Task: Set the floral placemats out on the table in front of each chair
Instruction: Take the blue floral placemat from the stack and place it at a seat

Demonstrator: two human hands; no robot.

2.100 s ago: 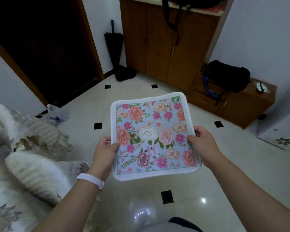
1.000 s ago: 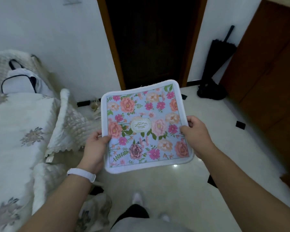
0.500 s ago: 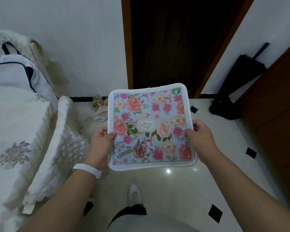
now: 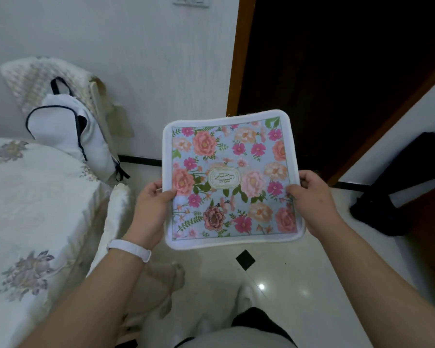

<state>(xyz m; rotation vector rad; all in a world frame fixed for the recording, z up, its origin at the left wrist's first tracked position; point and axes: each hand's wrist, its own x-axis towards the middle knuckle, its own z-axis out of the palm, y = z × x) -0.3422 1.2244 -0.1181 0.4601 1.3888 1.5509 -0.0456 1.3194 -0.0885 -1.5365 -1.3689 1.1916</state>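
A square floral placemat (image 4: 232,179) with a white border, pink and orange flowers on pale blue and an oval label in its middle is held flat in the air in front of me. My left hand (image 4: 150,212) grips its left edge, thumb on top, with a white band on the wrist. My right hand (image 4: 313,197) grips the right edge the same way. The table (image 4: 23,209), under a cream cloth with embroidered flowers, lies to my left, beside the mat and lower than it.
A chair (image 4: 48,79) with a cream padded cover stands against the wall, with a white bag (image 4: 70,131) leaning on it. Another covered chair seat (image 4: 116,212) sits beside the table. A dark doorway (image 4: 337,71) is ahead. A black umbrella (image 4: 397,197) leans at right on the tiled floor.
My view has swung left, from the wooden cabinets past the doorway to the table and chairs. Both hands have kept the same hold on the placemat throughout.
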